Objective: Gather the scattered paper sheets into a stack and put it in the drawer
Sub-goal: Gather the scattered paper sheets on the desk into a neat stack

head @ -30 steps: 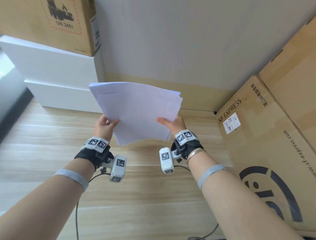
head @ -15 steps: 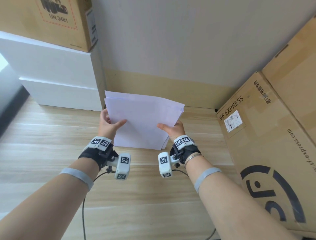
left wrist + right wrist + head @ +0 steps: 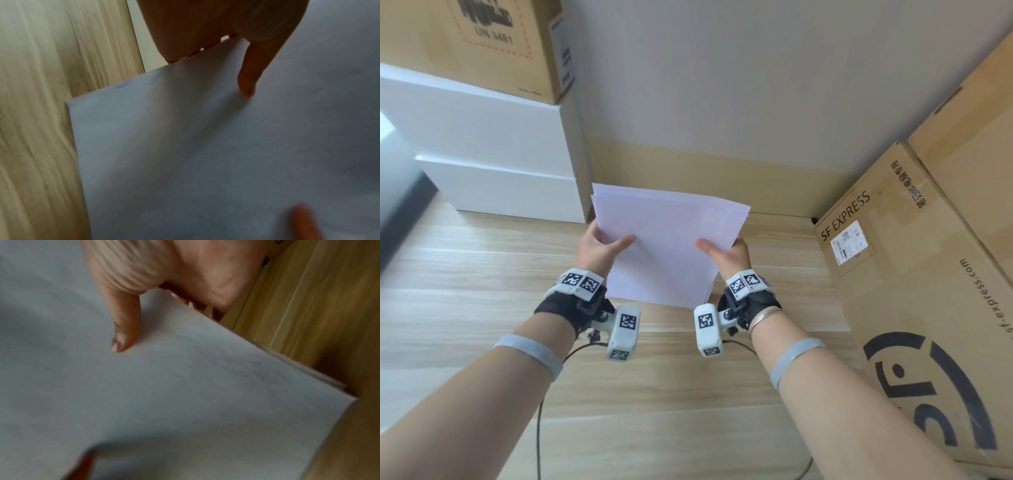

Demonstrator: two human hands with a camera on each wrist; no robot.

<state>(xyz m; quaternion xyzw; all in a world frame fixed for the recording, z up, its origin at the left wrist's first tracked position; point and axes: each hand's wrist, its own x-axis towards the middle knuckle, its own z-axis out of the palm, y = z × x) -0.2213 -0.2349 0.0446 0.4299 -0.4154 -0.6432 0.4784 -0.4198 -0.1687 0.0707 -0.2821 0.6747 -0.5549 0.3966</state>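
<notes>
A stack of white paper sheets is held up over the wooden floor, its far edges slightly uneven. My left hand grips its left side, thumb on top and fingers underneath. My right hand grips the right side the same way. In the left wrist view the paper stack fills the frame under my left thumb. The right wrist view shows the paper stack with my right thumb pressed on it. A white drawer unit stands at the left, its drawers closed.
A cardboard box sits on top of the drawer unit. Large SF Express cartons lean along the right. A grey wall with a beige skirting closes the far side. Wooden floor spreads below.
Both hands have lowered the stack towards the floor and brought it more upright, with the sheets squared closer together than a second ago.
</notes>
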